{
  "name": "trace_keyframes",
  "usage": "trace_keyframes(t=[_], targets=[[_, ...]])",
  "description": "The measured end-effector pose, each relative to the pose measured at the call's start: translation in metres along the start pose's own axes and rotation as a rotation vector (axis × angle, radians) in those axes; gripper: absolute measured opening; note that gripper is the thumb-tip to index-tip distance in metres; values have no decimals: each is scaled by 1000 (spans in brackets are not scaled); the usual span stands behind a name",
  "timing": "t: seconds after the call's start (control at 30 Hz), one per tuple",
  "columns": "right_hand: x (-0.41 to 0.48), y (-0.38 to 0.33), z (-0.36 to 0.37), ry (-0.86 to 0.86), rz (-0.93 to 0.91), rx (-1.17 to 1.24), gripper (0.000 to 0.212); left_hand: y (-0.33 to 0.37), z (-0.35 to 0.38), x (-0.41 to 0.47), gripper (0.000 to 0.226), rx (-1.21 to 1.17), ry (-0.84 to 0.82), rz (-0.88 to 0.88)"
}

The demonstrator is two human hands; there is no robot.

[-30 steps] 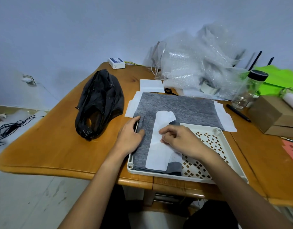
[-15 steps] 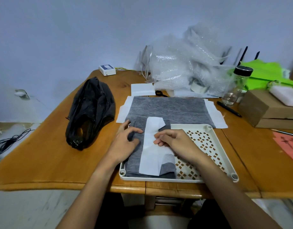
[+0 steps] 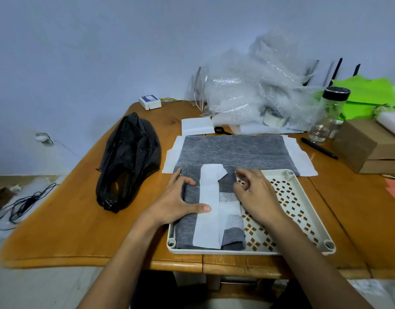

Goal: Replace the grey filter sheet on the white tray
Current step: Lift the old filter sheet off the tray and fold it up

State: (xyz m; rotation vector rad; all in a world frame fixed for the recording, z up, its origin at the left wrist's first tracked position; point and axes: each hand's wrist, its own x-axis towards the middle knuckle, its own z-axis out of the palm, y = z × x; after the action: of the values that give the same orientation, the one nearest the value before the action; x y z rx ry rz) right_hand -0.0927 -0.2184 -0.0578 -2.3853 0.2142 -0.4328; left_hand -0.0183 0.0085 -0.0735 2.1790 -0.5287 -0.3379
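Observation:
A white tray (image 3: 303, 197) with diamond-shaped holes lies at the table's front edge. A folded grey filter sheet (image 3: 187, 233) covers its left part, and a long white paper strip (image 3: 208, 210) lies lengthwise on top. My left hand (image 3: 178, 201) rests flat on the fold's left side with fingers apart and the thumb on the strip. My right hand (image 3: 256, 195) is curled at the fold's right edge, fingertips pinching the grey sheet there. A larger grey sheet (image 3: 234, 150) lies spread on white paper just behind the tray.
A black plastic bag (image 3: 129, 159) lies left of the tray. Bubble wrap (image 3: 259, 94), a tape roll (image 3: 274, 119), scissors (image 3: 221, 130), a glass jar (image 3: 328, 114), a pen (image 3: 319, 148) and cardboard boxes (image 3: 370, 146) crowd the back and right. Cables (image 3: 20, 206) lie on the floor.
My right hand left the white strip and shifted right to the fold's edge. My left hand spread flatter, its thumb now on the strip. The view moved closer.

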Motion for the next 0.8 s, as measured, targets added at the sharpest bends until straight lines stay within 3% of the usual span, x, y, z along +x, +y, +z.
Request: trace_keyframes(t=[0.13, 0.23, 0.4, 0.57, 0.8], targets=[[2, -2, -2, -98, 139, 177, 48, 0, 1, 3, 80, 9, 21, 2], [2, -2, -1, -119, 158, 225, 48, -4, 6, 3, 58, -29, 124, 27], [2, -2, -1, -173, 185, 370, 23, -7, 11, 0, 34, -107, 231, 38], [0, -5, -3, -304, 203, 548, 16, -4, 10, -3, 33, -129, 264, 39], [-2, -4, -1, -448, 200, 712, 31, -4, 8, -6, 41, -206, 279, 39]])
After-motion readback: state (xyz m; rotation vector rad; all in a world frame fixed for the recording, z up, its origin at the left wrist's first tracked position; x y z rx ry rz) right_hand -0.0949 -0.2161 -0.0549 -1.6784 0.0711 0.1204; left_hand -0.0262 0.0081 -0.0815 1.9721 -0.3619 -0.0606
